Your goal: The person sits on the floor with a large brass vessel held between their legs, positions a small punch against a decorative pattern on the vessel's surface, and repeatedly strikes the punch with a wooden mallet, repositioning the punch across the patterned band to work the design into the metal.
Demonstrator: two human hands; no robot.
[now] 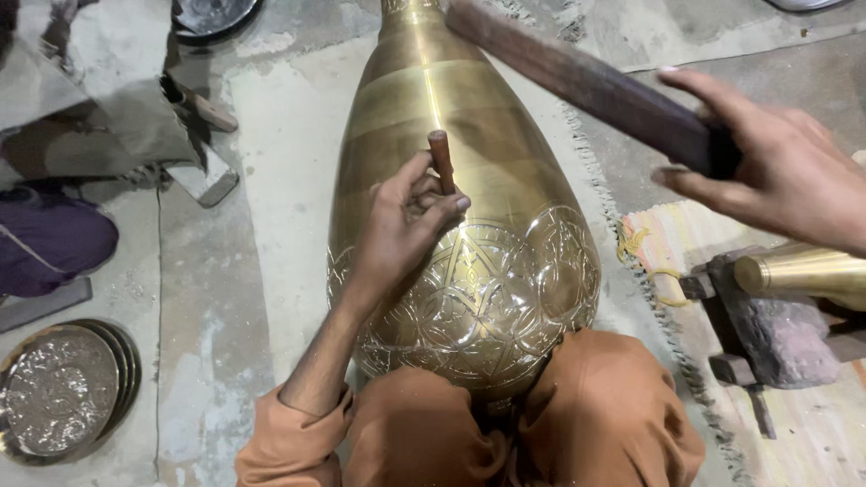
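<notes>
Left hand [406,221] grips a short punch [441,160], its tip set against the engraved brass vase [487,271] lying beneath the hand, between the knees. Right hand [776,171], raised above and to the right of the vase, is closed around a dark wooden stick [577,81]. A brass piece [803,271] lies just below that hand.

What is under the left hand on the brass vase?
The left hand rests on the brass vase, pinching a small chisel above the engraved floral bands. The chisel's tip and the metal beneath the palm are covered.
</notes>
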